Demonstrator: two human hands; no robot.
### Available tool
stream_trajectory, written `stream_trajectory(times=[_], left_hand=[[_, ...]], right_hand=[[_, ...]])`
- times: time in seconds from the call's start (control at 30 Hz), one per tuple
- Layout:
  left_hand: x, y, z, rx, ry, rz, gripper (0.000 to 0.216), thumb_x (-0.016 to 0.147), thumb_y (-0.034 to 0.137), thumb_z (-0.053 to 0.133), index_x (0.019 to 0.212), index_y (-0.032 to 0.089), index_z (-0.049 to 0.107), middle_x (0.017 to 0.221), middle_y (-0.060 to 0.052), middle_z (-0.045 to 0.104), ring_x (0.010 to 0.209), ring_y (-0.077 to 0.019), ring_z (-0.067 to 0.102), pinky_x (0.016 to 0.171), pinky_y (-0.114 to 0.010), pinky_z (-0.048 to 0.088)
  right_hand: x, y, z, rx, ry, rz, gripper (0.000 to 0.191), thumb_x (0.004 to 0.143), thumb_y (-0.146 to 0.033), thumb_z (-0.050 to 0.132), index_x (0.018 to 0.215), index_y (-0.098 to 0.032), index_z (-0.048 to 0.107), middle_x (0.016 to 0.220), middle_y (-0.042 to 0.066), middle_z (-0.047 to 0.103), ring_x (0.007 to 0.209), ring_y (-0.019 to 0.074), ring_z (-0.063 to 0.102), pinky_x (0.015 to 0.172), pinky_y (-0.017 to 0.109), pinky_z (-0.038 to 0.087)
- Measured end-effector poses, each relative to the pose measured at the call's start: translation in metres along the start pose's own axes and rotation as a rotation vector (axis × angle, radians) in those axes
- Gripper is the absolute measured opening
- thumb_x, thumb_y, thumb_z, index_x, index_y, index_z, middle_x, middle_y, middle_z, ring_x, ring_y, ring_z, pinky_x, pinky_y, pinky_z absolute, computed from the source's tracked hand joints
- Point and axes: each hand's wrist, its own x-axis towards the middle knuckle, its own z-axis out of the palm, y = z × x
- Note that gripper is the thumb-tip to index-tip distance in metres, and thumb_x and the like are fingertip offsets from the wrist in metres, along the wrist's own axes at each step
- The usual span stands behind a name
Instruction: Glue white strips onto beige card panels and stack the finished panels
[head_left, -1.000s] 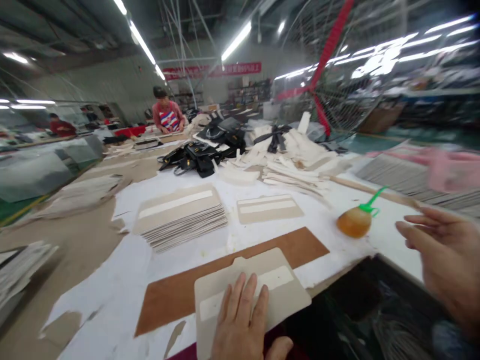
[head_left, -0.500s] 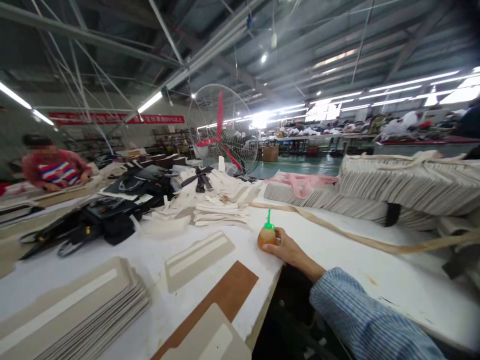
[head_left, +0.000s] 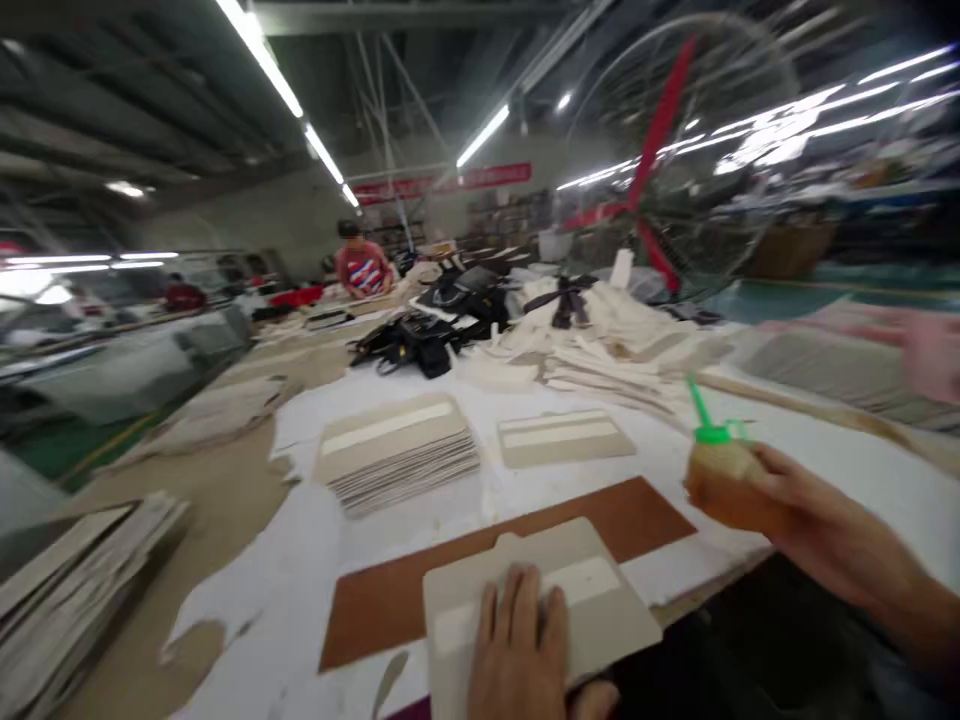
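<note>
My right hand (head_left: 825, 520) is wrapped round a squeeze bottle (head_left: 724, 485) with an amber body and a green nozzle cap. It is held over the table's front edge, nozzle pointing up and tilted left. My left hand (head_left: 521, 650) lies with fingers stretched out on a beige flat panel (head_left: 600, 615) with a paler strip; the thumb shows just past its lower edge. That panel overlaps a brown strip (head_left: 645, 520) on the white-covered table. Behind the strip lie a single similar panel (head_left: 566, 440) and a stack of such panels (head_left: 397, 450).
Black bag pieces (head_left: 427, 330) and a heap of cream strips (head_left: 600, 330) cover the back of the table. A large fan (head_left: 660, 170) stands behind. A co-worker (head_left: 364, 265) is at the far end. Layered sheets (head_left: 82, 570) lie at the left.
The view has swung left. My left hand has come into view on the front panel. My right hand has lifted the bottle off the tabletop.
</note>
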Motion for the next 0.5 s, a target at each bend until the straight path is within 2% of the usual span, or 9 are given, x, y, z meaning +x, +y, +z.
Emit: stream_trajectory(times=[0.1,0.2,0.27,0.37,0.43,0.5], left_hand=[[0.0,0.006,-0.003,-0.097,-0.008,-0.023,0.081,0.09,0.077,0.079,0.148,0.02,0.071,0.15,-0.018,0.072,0.142,-0.0424,0.067,0.117,-0.063,0.06],[0.003,0.009,-0.009,-0.142,-0.111,-0.03,0.082,0.098,0.078,0.068,0.152,0.016,0.067,0.155,-0.021,0.068,0.146,-0.0442,0.062,0.12,-0.07,0.055],[0.004,0.012,-0.013,-0.17,-0.175,-0.042,0.084,0.1,0.077,0.065,0.156,0.015,0.064,0.159,-0.021,0.065,0.15,-0.0446,0.059,0.125,-0.072,0.049],[0.006,0.014,-0.018,-0.188,-0.2,-0.042,0.085,0.102,0.078,0.063,0.157,0.013,0.062,0.16,-0.022,0.064,0.152,-0.0437,0.057,0.129,-0.068,0.045],[0.007,0.014,-0.019,-0.184,-0.194,-0.039,0.085,0.102,0.078,0.062,0.155,0.012,0.063,0.159,-0.022,0.064,0.152,-0.043,0.057,0.129,-0.064,0.047],[0.007,0.014,-0.02,-0.174,-0.185,-0.031,0.085,0.103,0.079,0.061,0.155,0.012,0.063,0.158,-0.022,0.065,0.151,-0.0426,0.059,0.128,-0.062,0.049]], right_hand=[[-0.001,-0.001,0.023,0.267,0.123,0.24,0.042,0.09,-0.064,0.074,0.119,-0.034,0.078,0.155,0.015,0.067,0.142,0.0426,0.063,0.093,0.052,0.068],[-0.004,0.004,0.047,0.368,0.085,0.349,0.038,0.095,-0.071,0.072,0.112,-0.038,0.082,0.165,0.007,0.059,0.152,0.0433,0.054,0.088,0.057,0.07],[-0.007,0.008,0.06,0.368,0.031,0.403,0.038,0.087,-0.071,0.078,0.108,-0.041,0.084,0.161,0.004,0.063,0.148,0.0461,0.057,0.082,0.06,0.071],[-0.016,0.008,0.072,0.227,-0.039,0.417,0.05,0.062,-0.067,0.094,0.101,-0.037,0.086,0.139,0.011,0.077,0.124,0.049,0.072,0.074,0.053,0.072],[-0.022,0.001,0.08,0.06,-0.218,0.369,0.061,0.05,-0.065,0.098,0.102,-0.035,0.085,0.123,0.013,0.082,0.106,0.0485,0.077,0.072,0.052,0.072],[-0.026,-0.011,0.09,-0.149,-0.397,0.266,0.066,0.046,-0.066,0.098,0.103,-0.035,0.085,0.114,0.012,0.083,0.099,0.0473,0.078,0.074,0.051,0.072]])
